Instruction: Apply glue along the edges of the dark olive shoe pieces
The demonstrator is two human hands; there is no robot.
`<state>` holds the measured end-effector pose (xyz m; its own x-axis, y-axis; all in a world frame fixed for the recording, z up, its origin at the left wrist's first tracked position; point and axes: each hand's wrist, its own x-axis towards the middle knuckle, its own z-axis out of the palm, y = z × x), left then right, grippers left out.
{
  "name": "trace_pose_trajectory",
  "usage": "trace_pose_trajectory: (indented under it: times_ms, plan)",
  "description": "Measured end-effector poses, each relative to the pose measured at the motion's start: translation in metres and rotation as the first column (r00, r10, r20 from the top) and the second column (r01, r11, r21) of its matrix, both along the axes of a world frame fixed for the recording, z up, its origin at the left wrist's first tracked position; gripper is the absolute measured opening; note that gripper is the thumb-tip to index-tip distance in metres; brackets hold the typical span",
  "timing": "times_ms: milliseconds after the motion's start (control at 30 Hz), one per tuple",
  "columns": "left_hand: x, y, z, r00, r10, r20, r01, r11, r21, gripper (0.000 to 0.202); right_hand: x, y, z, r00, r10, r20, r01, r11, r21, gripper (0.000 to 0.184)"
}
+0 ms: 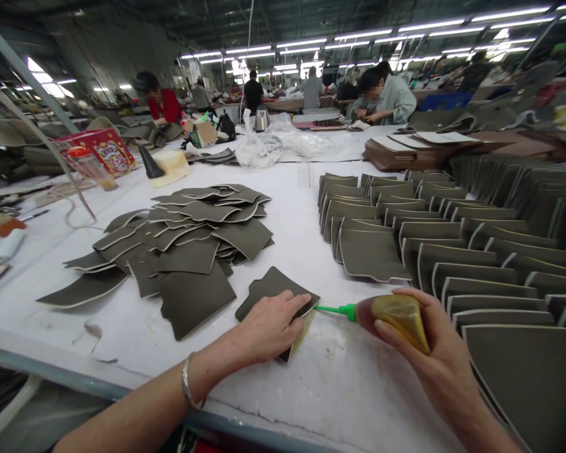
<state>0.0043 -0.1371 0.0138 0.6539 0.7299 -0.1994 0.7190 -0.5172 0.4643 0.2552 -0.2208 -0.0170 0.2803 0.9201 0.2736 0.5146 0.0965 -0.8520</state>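
Note:
My right hand (424,340) is wrapped round a squeeze bottle (399,314) of yellowish liquid, seemingly glue. Its thin green nozzle (332,309) points left, the tip at the edge of a dark grey leather-like piece (271,286). Over that piece lies my left hand (271,324), holding it against the table, index finger stretched to its right corner. A yellowish strip (304,336) shows along the piece's edge beside my left thumb. Just left of this hand is a loose pile of similar pieces (188,233). The underside of the held piece is hidden.
Rows of overlapping grey pieces (476,258) fill the right side of the white table (349,390). Farther back are brown stacked sheets (396,154), clear plastic (278,141) and a red box (106,151). A pole (38,126) slants at left. Several people work beyond.

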Motion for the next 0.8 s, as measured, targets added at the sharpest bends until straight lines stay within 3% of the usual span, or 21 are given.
trace_pose_trajectory:
  times_ms: [100,267,433,633,800]
  plan:
    - [0.000,0.001,0.000,1.000,0.000,0.024,0.000,1.000,-0.015,0.051,-0.008,-0.005,0.003,0.999,-0.036,-0.011,0.035,0.999,-0.011,0.048]
    - [-0.001,0.001,0.000,1.000,0.014,0.026,-0.013,1.000,-0.023,0.053,-0.025,-0.019,0.008,0.980,0.026,-0.197,-0.058,0.986,-0.158,0.047]
    - [-0.001,0.001,-0.001,0.999,0.008,0.037,-0.007,1.000,-0.017,0.053,-0.026,-0.020,0.008,0.993,-0.017,-0.119,0.004,0.995,-0.103,0.049]
    - [-0.001,0.000,-0.002,0.999,0.026,0.042,-0.025,1.000,-0.006,0.055,-0.051,-0.042,0.013,0.975,-0.052,-0.218,0.004,0.977,-0.214,0.051]
    - [-0.001,0.002,-0.007,0.987,0.075,0.140,-0.070,0.997,-0.040,0.056,-0.043,-0.044,0.001,0.858,-0.157,-0.489,0.011,0.958,-0.287,0.057]
